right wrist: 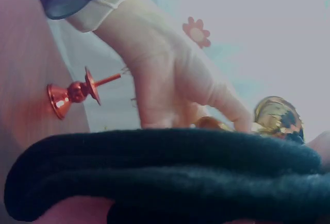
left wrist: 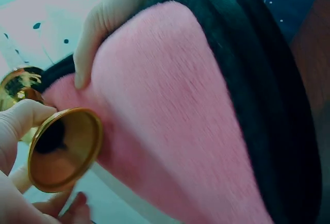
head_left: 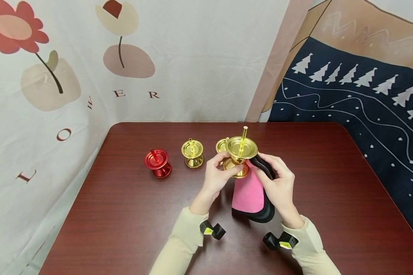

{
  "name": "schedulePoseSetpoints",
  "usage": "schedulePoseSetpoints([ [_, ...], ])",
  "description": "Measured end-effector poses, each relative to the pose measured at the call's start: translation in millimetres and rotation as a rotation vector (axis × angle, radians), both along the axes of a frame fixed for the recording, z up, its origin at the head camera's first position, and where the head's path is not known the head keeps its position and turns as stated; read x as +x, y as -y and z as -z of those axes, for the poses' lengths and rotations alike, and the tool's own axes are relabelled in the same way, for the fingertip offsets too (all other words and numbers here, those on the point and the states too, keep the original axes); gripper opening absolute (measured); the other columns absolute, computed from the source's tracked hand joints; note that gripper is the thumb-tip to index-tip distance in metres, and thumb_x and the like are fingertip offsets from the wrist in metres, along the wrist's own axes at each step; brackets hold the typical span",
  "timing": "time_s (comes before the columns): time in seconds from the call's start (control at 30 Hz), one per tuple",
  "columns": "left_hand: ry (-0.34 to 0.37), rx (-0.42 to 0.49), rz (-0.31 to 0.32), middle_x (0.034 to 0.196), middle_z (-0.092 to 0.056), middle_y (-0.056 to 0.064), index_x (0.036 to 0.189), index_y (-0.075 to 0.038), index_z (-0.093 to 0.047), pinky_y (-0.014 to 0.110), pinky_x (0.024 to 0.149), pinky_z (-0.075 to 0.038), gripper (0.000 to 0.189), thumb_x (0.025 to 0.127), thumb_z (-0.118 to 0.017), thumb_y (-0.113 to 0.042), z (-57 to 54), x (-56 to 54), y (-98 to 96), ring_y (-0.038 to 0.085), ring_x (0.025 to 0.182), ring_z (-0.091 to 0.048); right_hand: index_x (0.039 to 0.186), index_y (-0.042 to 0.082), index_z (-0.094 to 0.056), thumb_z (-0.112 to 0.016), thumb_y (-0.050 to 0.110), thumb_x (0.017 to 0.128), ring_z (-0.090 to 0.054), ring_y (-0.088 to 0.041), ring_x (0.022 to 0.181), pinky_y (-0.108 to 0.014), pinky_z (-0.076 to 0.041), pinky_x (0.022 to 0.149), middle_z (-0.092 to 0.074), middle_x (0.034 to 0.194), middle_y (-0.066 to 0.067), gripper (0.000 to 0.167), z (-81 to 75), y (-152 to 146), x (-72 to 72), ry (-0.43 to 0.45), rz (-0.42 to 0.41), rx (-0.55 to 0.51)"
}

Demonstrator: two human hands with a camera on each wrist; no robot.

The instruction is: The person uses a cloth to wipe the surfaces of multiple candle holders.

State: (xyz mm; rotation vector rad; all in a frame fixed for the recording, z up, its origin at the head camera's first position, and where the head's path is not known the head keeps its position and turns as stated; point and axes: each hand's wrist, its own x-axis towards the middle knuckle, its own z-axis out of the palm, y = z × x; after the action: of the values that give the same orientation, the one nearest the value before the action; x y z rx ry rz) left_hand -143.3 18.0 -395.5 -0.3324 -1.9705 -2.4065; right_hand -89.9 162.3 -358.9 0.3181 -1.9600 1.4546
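Presently, the gold metallic candleholder with a wide shallow dish, an upright tube and a flared base (head_left: 241,152) is held raised off the table, just in front of the pink plush piece with thick black edging (head_left: 248,193). My left hand (head_left: 217,173) grips it low, fingers and thumb around the stem and base; my right hand (head_left: 278,179) grips the plush piece by its black edge, thumb over the pink face. Whether base and plush touch, I cannot tell for certain. Progress, as I judge it: midway, one candleholder lifted and the plush ready at its base; any result on the metal is not legible to me. Three others are out of hand: a gold candleholder partly hidden behind the raised one (head_left: 221,146), a second gold one further left (head_left: 192,152), and a shiny red metallic one (head_left: 158,164) at the far left; whether these have been handled, unknown. Containers: each fully visible dish bears its own tube; the raised base's hollow underside shows dark shading only. Outermost: dark red-brown wooden table (head_left: 330,198), pale flower-printed cloth (head_left: 199,95) behind.
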Motion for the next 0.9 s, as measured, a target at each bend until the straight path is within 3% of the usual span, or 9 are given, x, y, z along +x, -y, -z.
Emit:
schedulePoseSetpoints([
  [0.1,-0.087,-0.042,-0.084,0.097,-0.064,0.007,0.101,0.006,-0.064,0.023,0.070,-0.045,0.035,0.068,-0.075,0.007,7.1,-3.2,-6.5,0.011,0.085,-0.053,0.102,-0.013,-0.064,-0.062,-0.024,0.069,-0.062,-0.004,0.090,-0.015,-0.048,0.078,-0.063,0.099,-0.022,0.035,7.3,-11.0,0.0,0.013,0.009,-0.010],
  [0.23,-0.218,-0.155,-0.224,0.094,-0.065,0.013,0.098,0.001,-0.068,0.037,0.074,-0.044,0.032,0.068,-0.080,-0.004,16.0,-9.3,-15.3,0.018,0.086,-0.050,0.104,-0.009,-0.066,-0.065,-0.021,0.071,-0.063,-0.004,0.085,-0.015,-0.049,0.075,-0.066,0.098,-0.006,0.035,18.6,-24.8,3.5,0.045,0.035,-0.015],
  [0.37,-0.265,-0.235,-0.302,0.092,-0.066,0.011,0.097,-0.002,-0.069,0.040,0.079,-0.043,0.032,0.068,-0.082,-0.010,21.0,-16.5,-22.0,0.023,0.089,-0.051,0.104,-0.008,-0.066,-0.067,-0.018,0.071,-0.063,-0.004,0.083,-0.015,-0.049,0.074,-0.066,0.097,0.006,0.034,24.1,-34.6,11.4,0.086,0.056,-0.010],
  [0.73,-0.392,-0.323,-0.270,0.079,-0.061,0.010,0.087,-0.002,-0.069,0.030,0.066,-0.043,0.027,0.065,-0.082,-0.011,27.7,-33.8,-43.1,0.021,0.077,-0.053,0.104,-0.008,-0.066,-0.067,-0.020,0.069,-0.062,-0.002,0.080,-0.012,-0.048,0.073,-0.066,0.097,0.004,0.038,27.9,-51.8,26.2,0.105,0.122,0.029],
  [0.9,-0.377,-0.344,-0.253,0.080,-0.061,0.010,0.087,-0.001,-0.069,0.033,0.068,-0.047,0.027,0.066,-0.081,-0.010,29.6,-37.5,-53.6,0.022,0.079,-0.054,0.104,-0.012,-0.065,-0.066,-0.023,0.068,-0.061,-0.001,0.079,-0.010,-0.047,0.072,-0.067,0.097,0.002,0.038,31.1,-56.6,27.6,0.098,0.137,0.022],
])
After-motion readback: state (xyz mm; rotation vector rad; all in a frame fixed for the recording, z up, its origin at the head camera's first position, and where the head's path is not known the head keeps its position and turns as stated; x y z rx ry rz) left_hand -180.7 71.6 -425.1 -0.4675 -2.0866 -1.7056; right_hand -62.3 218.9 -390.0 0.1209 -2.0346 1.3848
